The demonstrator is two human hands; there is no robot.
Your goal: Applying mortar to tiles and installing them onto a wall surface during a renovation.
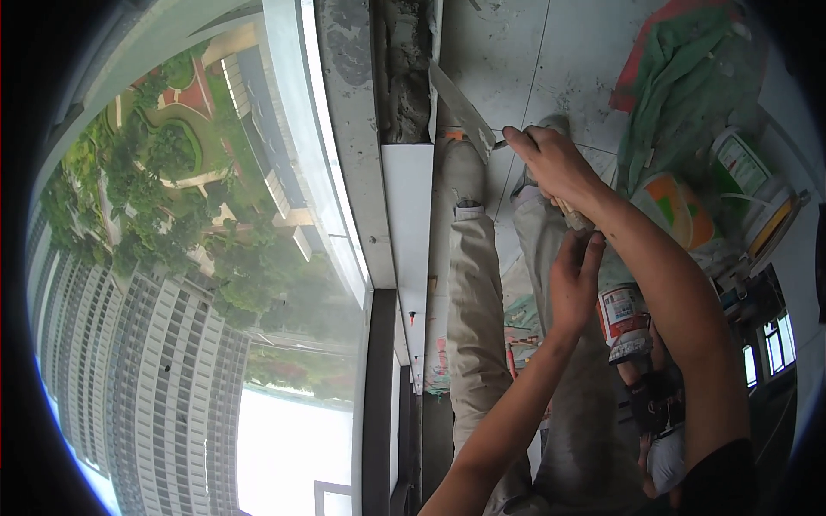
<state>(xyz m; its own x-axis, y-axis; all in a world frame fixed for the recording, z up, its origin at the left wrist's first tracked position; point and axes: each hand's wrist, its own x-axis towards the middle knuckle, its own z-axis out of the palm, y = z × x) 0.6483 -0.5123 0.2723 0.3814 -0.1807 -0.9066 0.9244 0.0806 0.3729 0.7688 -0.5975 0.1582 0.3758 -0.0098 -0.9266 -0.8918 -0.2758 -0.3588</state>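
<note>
My right hand (559, 165) is closed around the wooden handle of a trowel (465, 107). The trowel's thin grey metal blade points up and left, its tip beside a strip of grey wet-looking mortar (409, 103) on the window ledge. The handle's butt end sticks out below the right hand. Close under that end is my left hand (575, 279), fingers drawn together; whether they grip the handle or something small is hidden. A white tile (408, 215) lies along the ledge, starting where the mortar stops.
The window glass (301, 284) runs along the left. My shoes stand on a tiled floor (508, 52) beside the ledge. To the right are a green cloth or sack (688, 77), a white-and-green bucket (740, 163) and a red-and-white can (621, 310). Another person (658, 404) is at lower right.
</note>
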